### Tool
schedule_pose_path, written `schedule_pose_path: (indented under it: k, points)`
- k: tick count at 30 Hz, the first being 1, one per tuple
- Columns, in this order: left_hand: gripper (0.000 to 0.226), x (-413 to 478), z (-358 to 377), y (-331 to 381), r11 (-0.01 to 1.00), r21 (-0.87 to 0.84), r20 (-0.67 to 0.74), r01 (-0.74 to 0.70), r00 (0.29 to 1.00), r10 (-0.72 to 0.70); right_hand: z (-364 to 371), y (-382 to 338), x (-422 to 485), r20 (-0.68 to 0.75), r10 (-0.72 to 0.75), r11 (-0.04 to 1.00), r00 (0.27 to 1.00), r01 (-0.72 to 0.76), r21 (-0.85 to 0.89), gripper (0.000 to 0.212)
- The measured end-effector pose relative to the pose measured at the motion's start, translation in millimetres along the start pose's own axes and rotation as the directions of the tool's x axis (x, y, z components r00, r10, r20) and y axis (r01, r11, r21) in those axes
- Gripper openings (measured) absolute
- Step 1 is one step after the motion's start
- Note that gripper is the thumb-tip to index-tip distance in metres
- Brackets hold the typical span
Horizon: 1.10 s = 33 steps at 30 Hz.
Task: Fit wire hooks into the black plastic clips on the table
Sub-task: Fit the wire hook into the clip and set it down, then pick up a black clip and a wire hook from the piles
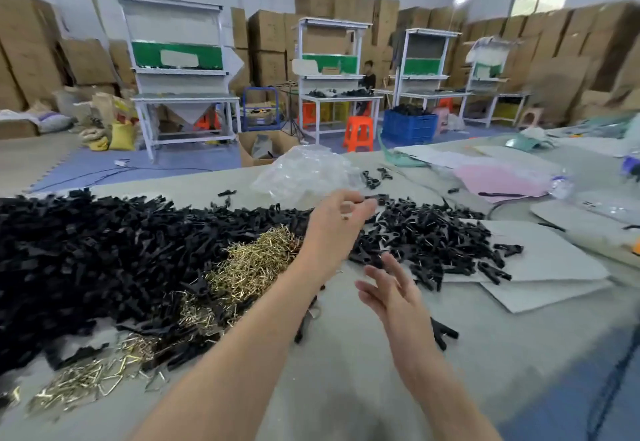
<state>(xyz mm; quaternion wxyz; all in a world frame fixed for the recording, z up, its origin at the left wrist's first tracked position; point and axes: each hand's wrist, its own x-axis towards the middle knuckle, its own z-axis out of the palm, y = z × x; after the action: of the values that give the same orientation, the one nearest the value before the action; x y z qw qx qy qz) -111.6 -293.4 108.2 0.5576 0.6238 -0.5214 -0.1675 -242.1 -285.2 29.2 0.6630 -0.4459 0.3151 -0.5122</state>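
Hovering left hand [336,222] | clip [379,199] crosswise at fingertips, grip unclear | right hand [388,290] splayed, empty

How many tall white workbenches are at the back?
4 workbenches in a row: far left, centre, right of centre, and a blurry one farthest right. Others may be hidden.

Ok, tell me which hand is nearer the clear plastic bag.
Left. The left hand is just in front of the clear plastic bag; the right hand is farther back, closer to the person.
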Motion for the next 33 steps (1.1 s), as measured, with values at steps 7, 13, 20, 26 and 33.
schedule_pose_path:
  k: [7, 13, 20, 26, 33]
  points:
    - [0.029, -17, 28, -20, 0.965, 0.244, 0.164, -0.092, 0.985, 0.052, -31, -11, -4, -0.005, -0.033, 0.978, 0.999, 0.031, -0.206, 0.031]
    - [0.029, -120, -93, -112, 0.79, 0.613, -0.04, -0.023, 0.997, 0.061, 29, 26, -22, 0.192, -0.012, 0.949, 0.981, 0.071, -0.306, 0.034]
    - [0.067, -209, -216, -148, 0.562, 0.751, -0.369, 0.347, 0.926, -0.079, 145, 94, -57, 0.591, -0.041, 0.752, 0.805, 0.415, -0.513, 0.037]
    - [0.067, -195, -244, -170, 0.525, 0.715, -0.456, 0.461, 0.877, -0.148, 216, 150, -62, 0.76, 0.007, 0.187, 0.649, 0.746, -0.639, 0.048]
    - [0.081, -153, -264, -192, 0.414, 0.724, -0.555, 0.551, 0.823, -0.125, 245, 172, -39, 0.693, -0.038, -0.014, 0.72, 0.693, -0.721, 0.052]
